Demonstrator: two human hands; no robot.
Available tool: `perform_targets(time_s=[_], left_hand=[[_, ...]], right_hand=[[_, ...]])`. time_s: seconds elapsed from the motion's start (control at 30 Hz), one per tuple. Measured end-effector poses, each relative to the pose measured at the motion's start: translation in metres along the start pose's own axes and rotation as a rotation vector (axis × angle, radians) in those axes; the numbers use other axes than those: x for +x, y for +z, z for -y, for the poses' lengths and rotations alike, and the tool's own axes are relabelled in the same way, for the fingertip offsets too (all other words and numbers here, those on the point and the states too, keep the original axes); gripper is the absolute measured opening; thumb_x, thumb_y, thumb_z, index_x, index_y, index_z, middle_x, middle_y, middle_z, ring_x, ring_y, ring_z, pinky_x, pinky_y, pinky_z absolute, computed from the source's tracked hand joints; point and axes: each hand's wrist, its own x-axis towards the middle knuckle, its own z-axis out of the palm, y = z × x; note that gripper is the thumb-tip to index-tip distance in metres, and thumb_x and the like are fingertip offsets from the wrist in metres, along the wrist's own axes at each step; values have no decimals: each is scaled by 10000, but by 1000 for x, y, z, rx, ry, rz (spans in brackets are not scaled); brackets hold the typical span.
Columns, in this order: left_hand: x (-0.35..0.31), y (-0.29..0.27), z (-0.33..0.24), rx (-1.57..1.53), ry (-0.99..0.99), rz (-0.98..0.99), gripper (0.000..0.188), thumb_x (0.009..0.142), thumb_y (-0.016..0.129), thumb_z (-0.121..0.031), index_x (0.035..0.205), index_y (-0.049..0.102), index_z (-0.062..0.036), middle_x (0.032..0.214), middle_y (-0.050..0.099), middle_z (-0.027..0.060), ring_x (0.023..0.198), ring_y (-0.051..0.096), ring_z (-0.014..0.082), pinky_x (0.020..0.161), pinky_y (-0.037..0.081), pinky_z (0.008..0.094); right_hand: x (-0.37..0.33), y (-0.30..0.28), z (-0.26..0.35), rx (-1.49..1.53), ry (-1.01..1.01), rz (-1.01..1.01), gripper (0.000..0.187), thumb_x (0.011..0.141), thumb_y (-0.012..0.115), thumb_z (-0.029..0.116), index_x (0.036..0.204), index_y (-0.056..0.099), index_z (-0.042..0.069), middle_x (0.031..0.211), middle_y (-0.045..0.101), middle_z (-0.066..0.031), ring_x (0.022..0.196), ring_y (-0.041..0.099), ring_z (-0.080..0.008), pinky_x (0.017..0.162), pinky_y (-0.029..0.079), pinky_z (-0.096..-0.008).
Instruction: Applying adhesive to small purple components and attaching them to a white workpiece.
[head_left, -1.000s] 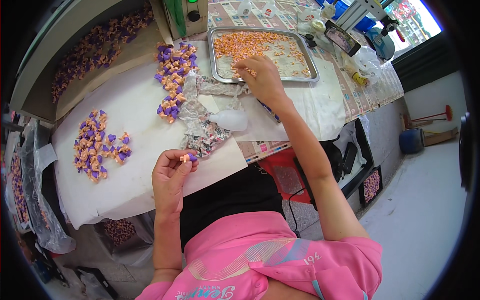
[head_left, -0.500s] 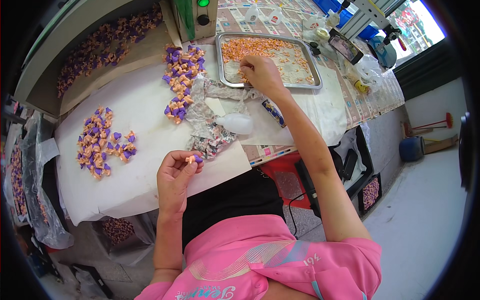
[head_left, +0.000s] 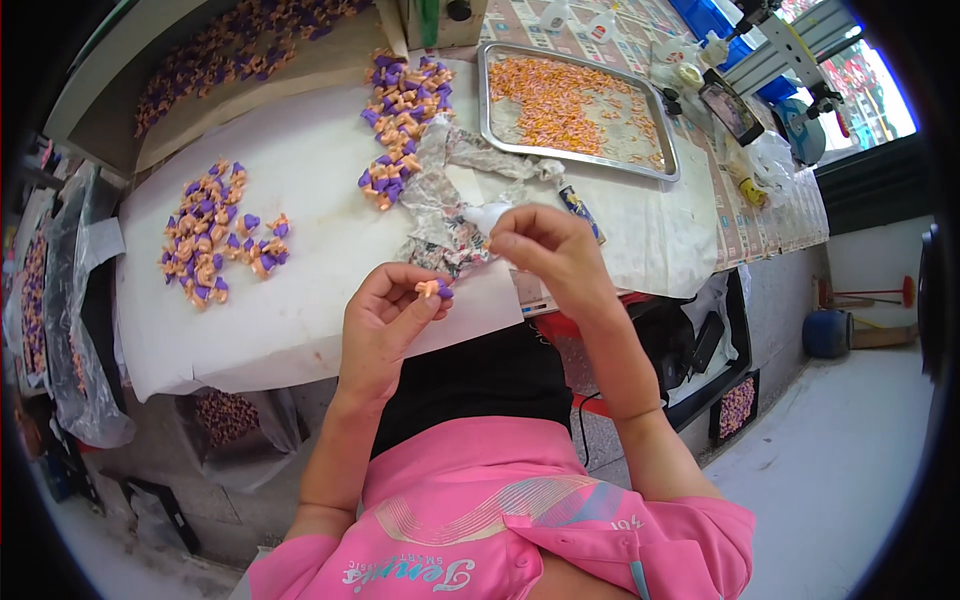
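While the left hand (head_left: pixel 385 322) is pinching a small peach-and-purple figure (head_left: pixel 436 289) between thumb and fingers, the right hand (head_left: pixel 560 262) is hovering near it, to the right and slightly higher. The left grip is standing narrow around the figure, whose purple end is facing right. The figure is being held in front of the body, over the near part of the white sheet (head_left: pixel 315 190) that is covering the worktop. The right thumb and fingers are bending toward one another; whether they are gripping any small part, the view is not letting me tell.

Beyond the right hand, a white bottle (head_left: pixel 484 216) is lying on a crumpled patterned cloth (head_left: pixel 430 180), partly hidden by the fingers. Just beside it, a dark blue packet (head_left: pixel 580 212) is resting on the sheet. Farther back, a metal tray (head_left: pixel 580 156) is holding many tiny orange and pink pieces (head_left: pixel 555 95), which are lying more thickly toward its left side. Similar figures are forming a loose pile (head_left: pixel 205 235) at the left and a longer cluster (head_left: pixel 408 115) next to the cloth. At the far right, a phone (head_left: pixel 733 107) is leaning at a tilt.
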Motion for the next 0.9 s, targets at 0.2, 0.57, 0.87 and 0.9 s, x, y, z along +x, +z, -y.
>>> perform_targets(time_s=[0.2, 0.57, 0.87, 0.9], left_hand=[[-3, 7, -1, -33, 1, 45, 205, 901, 661, -68, 1065, 574, 18, 1032, 652, 94, 887, 624, 125, 828, 525, 270], [-8, 8, 2, -28, 47, 86, 183, 906, 643, -35, 1070, 579, 17, 1058, 642, 99, 935, 623, 126, 861, 524, 267], [-5, 8, 12, 79, 234, 82, 158, 881, 651, 14, 1022, 581, 1, 1121, 629, 128, 926, 612, 119, 843, 510, 251], [-5, 8, 12, 79, 233, 83, 158, 881, 651, 14, 1022, 581, 1, 1121, 629, 128, 926, 612, 119, 843, 510, 251]], right_hand=[[-30, 26, -20, 118, 8, 58, 107, 888, 670, 54, 946, 636, -29, 901, 632, -23, 830, 583, -82, 737, 471, -216], [-35, 34, -33, 77, -41, 37, 100, 905, 649, 51, 950, 628, -36, 922, 628, -46, 846, 598, -117, 790, 495, -252], [-40, 40, -35, 112, -25, -27, 93, 914, 651, 79, 926, 616, -6, 878, 604, 20, 796, 535, -42, 704, 432, -188], [-40, 41, -36, 121, -30, -42, 92, 916, 650, 82, 923, 612, -2, 868, 597, 29, 792, 525, -32, 693, 423, -182]])
